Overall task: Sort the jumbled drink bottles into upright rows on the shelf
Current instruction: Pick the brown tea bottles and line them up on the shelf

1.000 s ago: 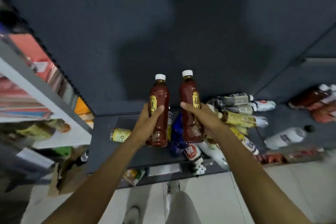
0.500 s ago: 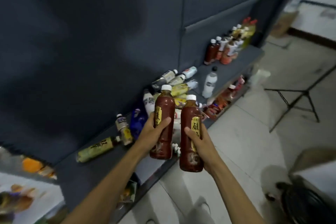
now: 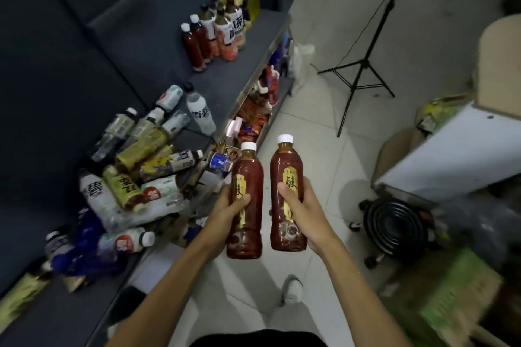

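Note:
My left hand (image 3: 229,207) grips a dark red drink bottle (image 3: 245,177) with a white cap and yellow label, held upright. My right hand (image 3: 300,210) grips a second red bottle (image 3: 286,166) of the same kind beside it. Both hang over the floor, off the front edge of the dark shelf (image 3: 180,65). A jumble of lying bottles (image 3: 141,166) covers the shelf's near left part. Upright rows of bottles (image 3: 222,17), with red ones (image 3: 194,45) at the near end, stand at the shelf's far end.
A lower shelf (image 3: 253,118) holds packaged snacks. A black tripod (image 3: 363,59) stands on the tiled floor at the right. A coiled black hose (image 3: 394,225), a white cabinet (image 3: 456,155) and a green box (image 3: 456,296) crowd the right side.
The view has swung right along the shelf, bringing the upright rows and the floor into sight. Both hands carried the red bottles away from the pile, out over the floor.

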